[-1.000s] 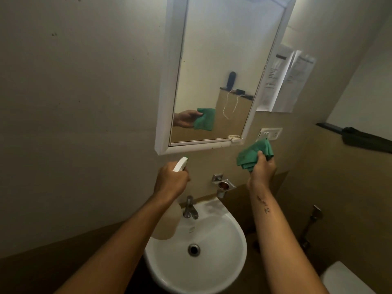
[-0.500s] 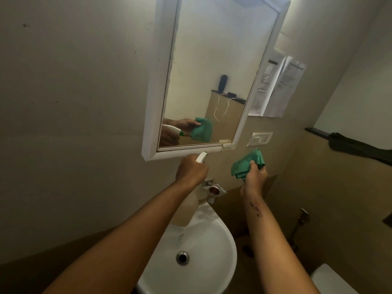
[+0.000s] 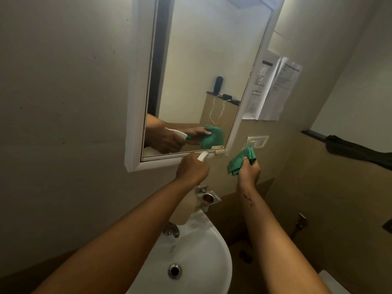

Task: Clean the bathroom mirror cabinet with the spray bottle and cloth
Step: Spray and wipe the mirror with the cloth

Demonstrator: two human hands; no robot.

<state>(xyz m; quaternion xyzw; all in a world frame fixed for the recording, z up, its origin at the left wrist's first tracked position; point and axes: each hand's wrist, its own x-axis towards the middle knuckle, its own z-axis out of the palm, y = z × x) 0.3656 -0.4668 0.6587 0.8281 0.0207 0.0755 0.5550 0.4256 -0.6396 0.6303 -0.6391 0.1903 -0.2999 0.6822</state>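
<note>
1. Left hand: raised just below the lower edge of the mirror cabinet, fingers curled round the neck of the spray bottle. The white nozzle projects above the knuckles, level with the frame's bottom rail. The pale bottle body hangs below the wrist, over the far rim of the basin.
2. Right hand: raised to the right of the left hand, apart from it, fingers closed on the green cloth. The cloth is bunched and stands above and left of the fist, just right of the cabinet's lower right corner. Whether it touches the frame cannot be told.
3. Mirror cabinet: white frame, fixed to the far wall, glass facing the camera. The glass reflects both hands, the bottle nozzle and the cloth near its lower edge.
4. A small white catch sits at the frame's lower right corner.
5. Switch plate: on the wall just right of the cabinet, partly behind the cloth.
6. Two paper notices hang on the wall above the switch plate.
7. Metal holder: wall-mounted between the forearms, below the hands.
8. White basin with tap and drain: near, below both arms.
9. Dark fabric lies on a ledge at far right.
</note>
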